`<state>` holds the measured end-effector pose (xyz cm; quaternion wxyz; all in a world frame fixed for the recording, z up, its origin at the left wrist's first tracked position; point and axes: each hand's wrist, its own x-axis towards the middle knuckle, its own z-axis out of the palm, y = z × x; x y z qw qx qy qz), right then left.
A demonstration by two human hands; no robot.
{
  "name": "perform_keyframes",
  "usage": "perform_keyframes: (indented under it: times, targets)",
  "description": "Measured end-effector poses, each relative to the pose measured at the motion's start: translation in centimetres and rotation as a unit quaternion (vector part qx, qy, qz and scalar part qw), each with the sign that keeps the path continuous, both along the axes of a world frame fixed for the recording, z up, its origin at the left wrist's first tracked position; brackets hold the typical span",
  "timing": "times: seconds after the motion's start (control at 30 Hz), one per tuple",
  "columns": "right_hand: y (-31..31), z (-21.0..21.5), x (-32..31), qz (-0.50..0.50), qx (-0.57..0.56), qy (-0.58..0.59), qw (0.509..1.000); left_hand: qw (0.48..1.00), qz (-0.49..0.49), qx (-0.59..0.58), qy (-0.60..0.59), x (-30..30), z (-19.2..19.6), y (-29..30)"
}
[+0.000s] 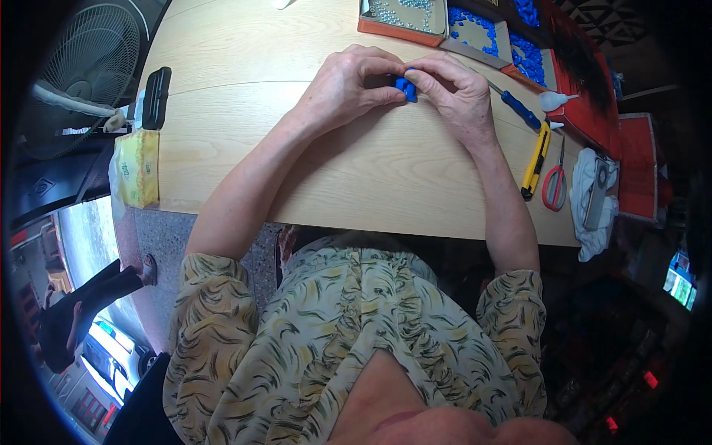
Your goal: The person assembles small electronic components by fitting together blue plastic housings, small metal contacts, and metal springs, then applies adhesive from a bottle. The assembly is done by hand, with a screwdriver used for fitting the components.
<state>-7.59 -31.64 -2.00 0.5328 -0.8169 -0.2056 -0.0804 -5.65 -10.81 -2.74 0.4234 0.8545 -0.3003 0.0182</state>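
My left hand (348, 85) and my right hand (456, 93) meet over the light wooden table (237, 148), fingertips pinched together on a small blue plastic part (406, 87). Both hands grip it between thumb and fingers, just above the tabletop. Most of the part is hidden by my fingers. Beyond my hands stands a box of small pale beads (400, 15), and to its right boxes of more blue parts (475, 26).
A blue-handled screwdriver (519, 107), a yellow utility knife (535, 159) and red-handled scissors (555, 182) lie right of my right hand. A white cloth (593, 200) hangs at the right edge. At the left edge are a yellow tissue pack (137, 167), a black case (156, 96) and a fan (81, 67).
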Motion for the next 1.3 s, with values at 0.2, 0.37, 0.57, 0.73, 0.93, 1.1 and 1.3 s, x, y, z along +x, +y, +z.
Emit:
perform_keyframes:
  times: [0.2,0.37,0.57,0.73,0.93,1.1,1.3]
  targets:
    - [-1.1,-0.2,0.6,-0.055,0.068,0.054,0.995,1.000,-0.008,0.004,0.028,0.0,0.3,0.1]
    - [-1.9,-0.4,0.8,-0.101,0.095,0.067,0.988,0.998,0.014,-0.020,0.056,-0.3,0.7,-0.4]
    - [-2.0,-1.0,0.8,-0.112,0.106,0.081,0.985,0.995,0.026,-0.073,0.056,-0.4,0.1,-1.0]
    - [-1.9,-1.4,0.4,-0.112,0.144,0.091,0.979,0.976,0.073,-0.185,0.092,0.3,0.3,-0.9]
    - [-2.0,-1.9,0.6,-0.105,0.122,0.051,0.986,0.976,0.094,-0.188,0.061,1.2,-0.4,-0.4]
    - [-2.0,-1.6,0.6,-0.107,0.116,0.053,0.986,0.978,0.109,-0.165,0.064,0.7,0.7,-1.0]
    - [-2.0,-0.2,0.1,-0.108,0.056,0.021,0.992,0.933,0.100,-0.305,0.164,0.8,0.4,0.5]
